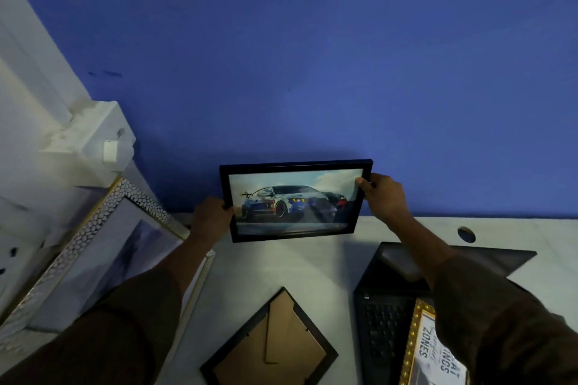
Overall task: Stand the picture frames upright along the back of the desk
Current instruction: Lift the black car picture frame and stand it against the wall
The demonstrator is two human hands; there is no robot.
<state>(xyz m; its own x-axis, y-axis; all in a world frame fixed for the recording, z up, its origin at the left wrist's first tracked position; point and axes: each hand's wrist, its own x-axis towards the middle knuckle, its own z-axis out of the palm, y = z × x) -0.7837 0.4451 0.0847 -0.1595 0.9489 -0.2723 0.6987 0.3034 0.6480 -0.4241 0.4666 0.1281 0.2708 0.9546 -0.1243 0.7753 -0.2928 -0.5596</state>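
A black picture frame with a car photo (295,201) is held upright at the back of the white desk (316,266), close to the blue wall. My left hand (212,218) grips its left edge and my right hand (385,197) grips its upper right corner. A second black frame (270,344) lies face down near the front, its brown backing and stand showing. A gold beaded frame with printed text (420,350) lies on the laptop at the lower right, partly hidden by my right sleeve. A large frame with a silver pebbled border (93,259) lies at the left.
An open black laptop (394,297) lies on the right half of the desk. A round cable hole (466,234) sits near the back right. A white box-like object (93,147) stands against the wall at the back left.
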